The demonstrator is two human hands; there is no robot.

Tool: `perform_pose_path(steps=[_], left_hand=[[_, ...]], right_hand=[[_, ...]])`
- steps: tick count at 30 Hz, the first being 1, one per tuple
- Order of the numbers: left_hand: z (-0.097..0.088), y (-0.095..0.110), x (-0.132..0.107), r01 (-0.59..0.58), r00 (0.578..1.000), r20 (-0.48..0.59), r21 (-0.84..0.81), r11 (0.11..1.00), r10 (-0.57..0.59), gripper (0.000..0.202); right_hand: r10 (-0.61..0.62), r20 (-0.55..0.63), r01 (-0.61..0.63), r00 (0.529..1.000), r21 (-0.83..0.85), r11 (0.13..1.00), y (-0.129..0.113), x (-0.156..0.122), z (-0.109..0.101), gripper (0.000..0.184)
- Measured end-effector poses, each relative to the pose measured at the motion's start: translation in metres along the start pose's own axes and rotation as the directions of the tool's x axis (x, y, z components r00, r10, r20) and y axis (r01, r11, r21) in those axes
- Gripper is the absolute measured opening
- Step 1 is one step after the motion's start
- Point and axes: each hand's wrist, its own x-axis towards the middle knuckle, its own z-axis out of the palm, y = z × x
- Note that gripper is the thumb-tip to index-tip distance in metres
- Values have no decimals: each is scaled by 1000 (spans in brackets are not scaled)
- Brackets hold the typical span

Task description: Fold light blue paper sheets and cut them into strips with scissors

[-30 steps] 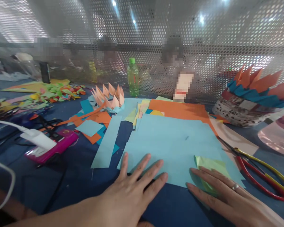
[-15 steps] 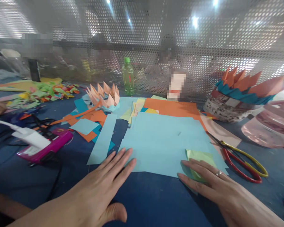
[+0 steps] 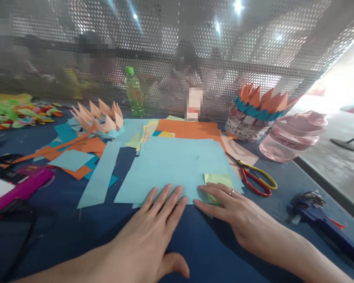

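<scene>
A stack of light blue paper (image 3: 174, 165) lies in front of me on the dark blue table. My left hand (image 3: 153, 224) is open, palm down, with its fingertips on the stack's near edge. At the near right corner, my right hand (image 3: 224, 204) lies flat with fingers stretched, partly over a small light green paper piece (image 3: 220, 179). The part of the green piece under the fingers is hidden. Red and yellow handled scissors (image 3: 256, 179) rest to the right, their blades against the paper. Left of the stack lies a light blue strip (image 3: 100, 177).
Orange paper (image 3: 188, 129) lies behind the stack. A peach paper crown (image 3: 100, 118), coloured scraps (image 3: 79, 151) and a magenta power strip (image 3: 38, 181) are leftward. A green bottle (image 3: 134, 92) stands behind. Rightward are a spiky orange-blue paper piece (image 3: 259, 106), a pink bottle (image 3: 295, 135) and a blue tool (image 3: 321, 220).
The view has turned right, bringing the blue tool and the table's right edge into sight. My left hand has slid rightward along the stack's near edge, closer to my right hand.
</scene>
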Motion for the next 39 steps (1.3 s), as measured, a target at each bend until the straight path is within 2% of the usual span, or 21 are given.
perform_pose_path(steps=[3,7,13,15,17,23,27,30,33,35,37,39], left_hand=[[1,7,16,0,998,70,-51,999,4,92],[5,1,13,-1,996,84,-54,999,5,92],[16,-19,-19,66,998,-14,5,998,-65,90],[17,-25,-31,42,995,-87,-2,999,-42,90],[16,-31,-42,72,989,-132,2,997,-71,83],[8,-52,-63,191,978,-107,89,978,-181,82],[-5,-61,-62,333,941,14,145,932,-339,98],[-17,-53,-50,371,926,4,168,913,-377,99],[-23,-31,-32,370,929,-62,178,912,-365,98],[-22,-11,-17,266,964,-22,158,951,-266,92],[-20,8,-2,124,991,33,55,991,-126,81],[-18,22,12,45,995,88,-36,998,-42,82]], right_hand=[[-4,-7,4,1000,14,1000,1,1,0,90],[-20,-22,21,1000,37,999,2,1,-1,89],[-11,-43,15,999,97,995,3,0,-2,80],[-11,-48,16,999,124,992,3,-1,-3,76],[-17,-50,24,999,146,989,4,-1,-3,72],[-33,-80,46,996,168,985,4,-1,-2,68],[-37,-94,50,995,133,990,5,-2,-2,67],[-44,-114,53,992,83,995,4,-2,-2,64],[-55,-138,63,989,57,996,3,-2,-3,65],[-58,-142,66,988,52,996,2,-2,-2,65],[-60,-140,67,988,47,997,2,-2,-2,65],[-60,-142,66,988,38,997,2,-2,-2,63]])
